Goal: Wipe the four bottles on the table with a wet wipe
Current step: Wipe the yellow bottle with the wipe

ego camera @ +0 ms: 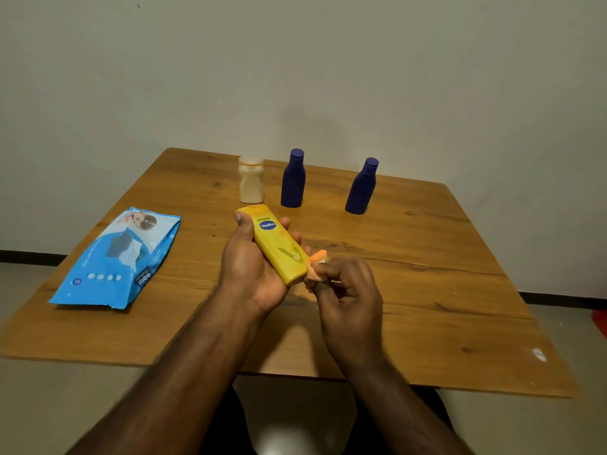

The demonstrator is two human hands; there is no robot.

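Held above the wooden table (427, 257), tilted, cap end nearest: yellow plastic Vaseline lotion bottle (279, 247), gripped round its upper body by the left hand (249, 267), thumb along one edge and fingertips showing past the other. Pressed against that bottle's cap end: crumpled wet wipe (317, 264) (tinted orange, perhaps only by the light), pinched in the curled fingers of the right hand (348, 290). Just beyond the yellow bottle, upright: small cream translucent bottle (251, 180). Right of that, likewise upright: first dark blue plastic bottle (293, 178), then second dark blue plastic bottle (361, 187). Well left of the yellow bottle, lying flat: blue wet-wipe pack (118, 261).
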